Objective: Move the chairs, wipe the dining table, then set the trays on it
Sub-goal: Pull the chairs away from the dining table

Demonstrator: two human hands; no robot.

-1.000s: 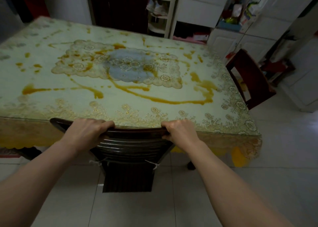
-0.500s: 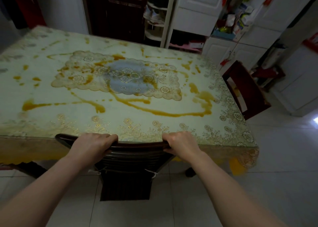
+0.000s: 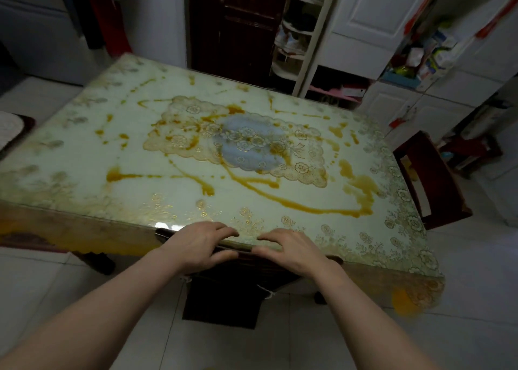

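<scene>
The dining table carries a floral lace-pattern cover streaked with orange-yellow spills. A dark wooden chair stands at the table's near edge, its top rail right against the edge. My left hand and my right hand lie over that rail. Their fingers stretch out straight onto the table edge and their thumbs stay on the rail's near side. A second dark chair stands at the table's right end. No tray or cloth is in view.
A seat with a white cushion shows at the left edge. Behind the table are a dark door, a white shelf rack and white cabinets with clutter. Pale tiled floor surrounds the table.
Both hands gripped the chair's top rail before; now their fingers are straightened over it and the hands sit closer together. The rail has moved in against the table edge, and my view has risen.
</scene>
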